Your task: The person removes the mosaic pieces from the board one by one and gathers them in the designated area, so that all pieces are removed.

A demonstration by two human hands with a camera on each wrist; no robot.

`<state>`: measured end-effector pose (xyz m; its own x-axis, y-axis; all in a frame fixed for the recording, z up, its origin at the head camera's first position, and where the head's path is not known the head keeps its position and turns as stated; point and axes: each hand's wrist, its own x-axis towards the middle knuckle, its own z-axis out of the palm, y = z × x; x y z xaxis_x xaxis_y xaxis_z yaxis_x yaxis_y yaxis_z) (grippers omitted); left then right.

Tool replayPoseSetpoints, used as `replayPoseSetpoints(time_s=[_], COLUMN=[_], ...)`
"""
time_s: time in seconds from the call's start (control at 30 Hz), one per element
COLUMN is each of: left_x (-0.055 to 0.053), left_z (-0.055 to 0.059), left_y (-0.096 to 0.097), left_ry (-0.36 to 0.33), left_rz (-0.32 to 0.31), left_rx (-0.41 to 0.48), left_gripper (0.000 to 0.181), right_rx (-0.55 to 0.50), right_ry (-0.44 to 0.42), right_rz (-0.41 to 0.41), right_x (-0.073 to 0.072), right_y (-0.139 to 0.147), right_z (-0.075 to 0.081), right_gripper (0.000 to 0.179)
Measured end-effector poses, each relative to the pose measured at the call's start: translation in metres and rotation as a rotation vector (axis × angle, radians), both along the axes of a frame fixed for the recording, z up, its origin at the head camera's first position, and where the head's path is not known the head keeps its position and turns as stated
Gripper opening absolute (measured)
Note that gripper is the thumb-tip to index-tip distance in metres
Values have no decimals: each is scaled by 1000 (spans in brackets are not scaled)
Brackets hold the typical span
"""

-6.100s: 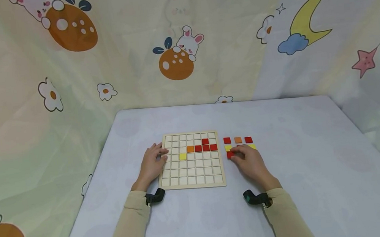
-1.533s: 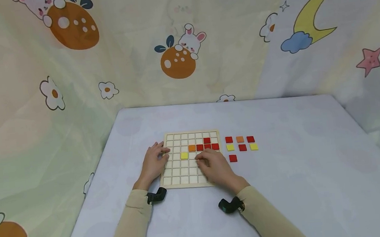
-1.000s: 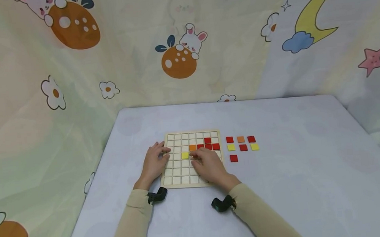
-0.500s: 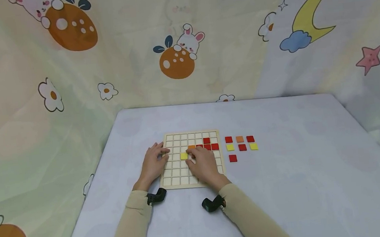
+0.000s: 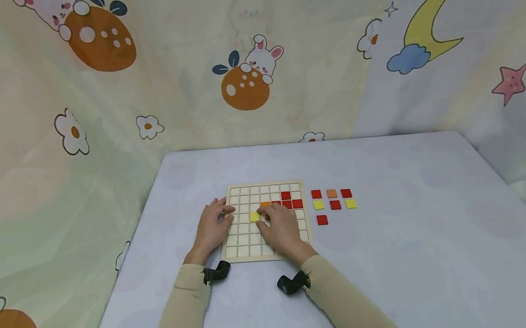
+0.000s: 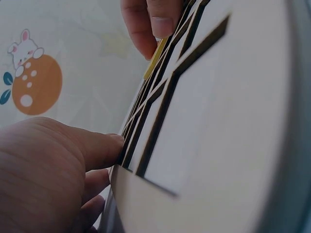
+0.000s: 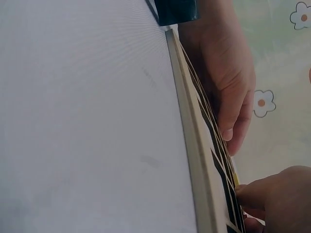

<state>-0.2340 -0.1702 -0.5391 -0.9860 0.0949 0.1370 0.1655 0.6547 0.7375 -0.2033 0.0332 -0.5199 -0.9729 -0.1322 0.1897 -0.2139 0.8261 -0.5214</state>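
A square wooden grid board [image 5: 245, 257] lies on the table in the head view, with red tiles [image 5: 286, 195], an orange tile [image 5: 265, 204] and a yellow tile [image 5: 254, 216] in its cells. My left hand [image 5: 209, 230] rests on the board's left edge, its fingertips touching the frame. My right hand [image 5: 282, 230] is over the board's middle, thumb and forefinger tips down just right of the yellow tile. Whatever may be under or between those fingers is hidden. The left wrist view shows right-hand fingers [image 6: 163, 26] against the yellow tile's strip.
Right of the board lie several loose tiles in rows: red [image 5: 322, 220], orange [image 5: 331, 193] and yellow [image 5: 351, 204]. The white-covered table [image 5: 443, 252] ends at a patterned cloth backdrop [image 5: 178, 77].
My right hand has left the loose tiles and come over the board, sliding left until its fingertips are beside the yellow tile. The left hand has stayed at the board's edge.
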Motion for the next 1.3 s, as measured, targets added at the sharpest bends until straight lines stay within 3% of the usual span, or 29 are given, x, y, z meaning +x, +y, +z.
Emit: replayPoseSetpoints(time_s=[0.47, 0.73, 1.0, 1.3], left_x=[0, 0, 1, 0], left_z=[1, 2, 2, 2], left_y=[1, 1, 0, 0], left_ry=[1, -2, -2, -10], left_rz=[2, 2, -3, 0], left_rx=[14, 2, 4, 3], left_gripper=[18, 19, 18, 19], right_rx=[-127, -187, -202, -152], right_ry=[59, 88, 108, 102], right_rz=[-60, -49, -36, -39], right_x=[-2, -2, -1, -1], right_y=[-6, -5, -7, -9], right_z=[-5, -7, -7, -6], right_gripper=[22, 23, 24, 25])
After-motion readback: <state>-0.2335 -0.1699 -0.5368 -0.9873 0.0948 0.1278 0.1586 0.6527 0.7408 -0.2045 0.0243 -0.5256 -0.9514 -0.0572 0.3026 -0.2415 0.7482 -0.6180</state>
